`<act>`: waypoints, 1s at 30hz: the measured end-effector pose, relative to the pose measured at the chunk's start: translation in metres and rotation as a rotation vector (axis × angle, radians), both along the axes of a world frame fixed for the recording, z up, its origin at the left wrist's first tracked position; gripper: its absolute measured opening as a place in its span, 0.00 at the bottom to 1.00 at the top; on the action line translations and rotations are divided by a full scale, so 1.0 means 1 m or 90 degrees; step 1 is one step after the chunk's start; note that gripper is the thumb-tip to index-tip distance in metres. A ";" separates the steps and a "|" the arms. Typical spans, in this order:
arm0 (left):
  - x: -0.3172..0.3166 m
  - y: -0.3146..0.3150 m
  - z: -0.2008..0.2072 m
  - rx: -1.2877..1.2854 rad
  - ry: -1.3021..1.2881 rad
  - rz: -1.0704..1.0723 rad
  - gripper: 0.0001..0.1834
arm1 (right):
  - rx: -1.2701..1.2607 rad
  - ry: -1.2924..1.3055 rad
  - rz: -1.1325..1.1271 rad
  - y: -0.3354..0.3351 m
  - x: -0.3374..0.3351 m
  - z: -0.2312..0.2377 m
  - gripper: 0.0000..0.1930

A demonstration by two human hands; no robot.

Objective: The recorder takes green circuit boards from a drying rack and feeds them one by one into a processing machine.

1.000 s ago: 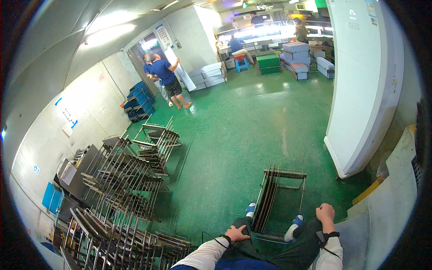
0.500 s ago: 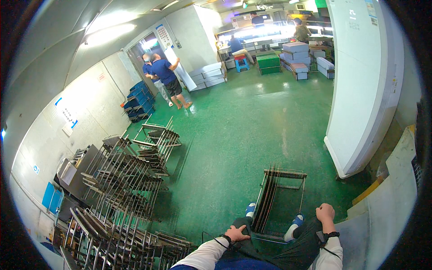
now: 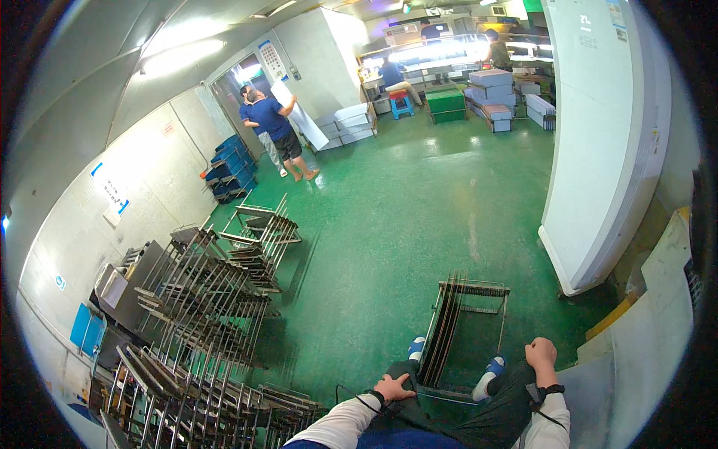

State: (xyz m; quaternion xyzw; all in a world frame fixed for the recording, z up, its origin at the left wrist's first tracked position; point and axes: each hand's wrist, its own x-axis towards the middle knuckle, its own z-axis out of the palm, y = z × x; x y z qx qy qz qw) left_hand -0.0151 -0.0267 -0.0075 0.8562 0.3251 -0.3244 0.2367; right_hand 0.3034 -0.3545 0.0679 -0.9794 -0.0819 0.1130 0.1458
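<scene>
The near rack (image 3: 485, 291) holds thin panels (image 3: 446, 329) along its left side — left hand (image 3: 393, 388) released, resting on the left thigh (image 3: 407, 411); right hand (image 3: 540, 353) clenched.

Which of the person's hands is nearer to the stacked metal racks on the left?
Left. The left hand rests on the left leg, to the right of the metal racks; the right hand, curled at the right leg, is farther to their right.
</scene>
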 end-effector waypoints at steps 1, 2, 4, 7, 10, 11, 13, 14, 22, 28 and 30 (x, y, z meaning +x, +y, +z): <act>0.000 0.000 0.000 0.001 0.003 0.002 0.51 | 0.000 0.000 0.001 0.000 0.000 0.000 0.13; -0.001 0.000 0.000 0.001 0.003 0.002 0.51 | 0.001 0.004 -0.002 0.001 0.000 0.001 0.13; -0.001 -0.001 0.001 0.004 0.001 0.004 0.51 | 0.002 0.007 -0.005 0.001 -0.001 0.001 0.13; -0.001 -0.001 0.003 0.006 0.000 -0.002 0.51 | 0.005 0.005 -0.003 0.000 0.000 0.000 0.13; -0.001 0.000 0.001 0.004 -0.002 0.000 0.51 | -0.001 0.016 -0.006 0.001 -0.001 0.003 0.13; -0.001 0.000 0.000 0.004 -0.002 0.000 0.51 | -0.004 0.019 -0.004 0.002 0.000 0.003 0.13; -0.002 0.000 -0.002 0.010 -0.009 -0.002 0.51 | -0.006 0.022 -0.001 0.002 0.000 0.003 0.13; -0.003 0.001 -0.003 0.010 -0.009 -0.001 0.51 | 0.002 0.006 -0.003 0.002 -0.001 0.002 0.12; 0.000 0.000 0.001 -0.003 0.000 0.017 0.52 | 0.011 -0.015 -0.005 0.001 0.000 -0.002 0.11; 0.000 -0.001 0.005 -0.001 0.003 0.001 0.51 | 0.006 -0.027 0.010 -0.001 0.002 -0.007 0.11; 0.000 -0.001 0.005 -0.003 0.006 0.004 0.51 | 0.009 -0.029 0.008 0.000 0.001 -0.007 0.11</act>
